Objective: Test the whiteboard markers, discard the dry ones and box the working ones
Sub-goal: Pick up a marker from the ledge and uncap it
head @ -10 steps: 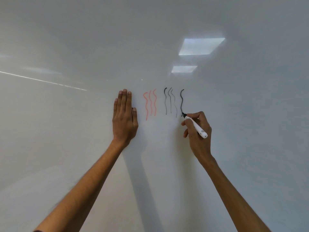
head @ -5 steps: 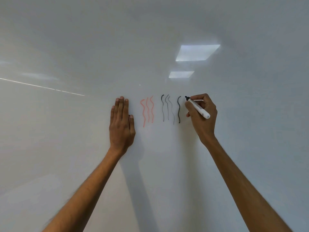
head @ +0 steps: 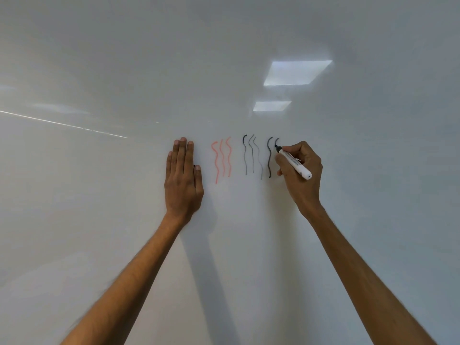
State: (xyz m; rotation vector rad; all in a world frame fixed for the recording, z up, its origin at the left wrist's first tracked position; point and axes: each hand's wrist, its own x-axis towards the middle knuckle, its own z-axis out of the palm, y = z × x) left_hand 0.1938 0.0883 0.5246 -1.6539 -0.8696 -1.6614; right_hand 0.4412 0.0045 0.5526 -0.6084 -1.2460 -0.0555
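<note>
Left hand [head: 183, 180]: flat on the whiteboard [head: 99, 220], fingers straight and pressed together, thumb alongside, holding nothing. Tiny dark speck by the thumb, too small to ID.

Just right of it: three red wavy lines [head: 221, 158], pale. Then three thin black wavy lines [head: 252, 155], greyish. Then one bold black wavy line [head: 269, 158], and beside its top a short black stroke [head: 277, 140].

Marker [head: 295, 164]: white barrel, uncapped, black tip on the board at the lower end of that short stroke. Tilted, tip up-left, tail down-right.

Right hand [head: 301, 175]: thumb and curled fingers pinch the barrel at its front half. Tip pokes out clear of the fingertips, tail juts past the knuckles.

Upper right of board: two ceiling light reflections [head: 296, 72].
</note>
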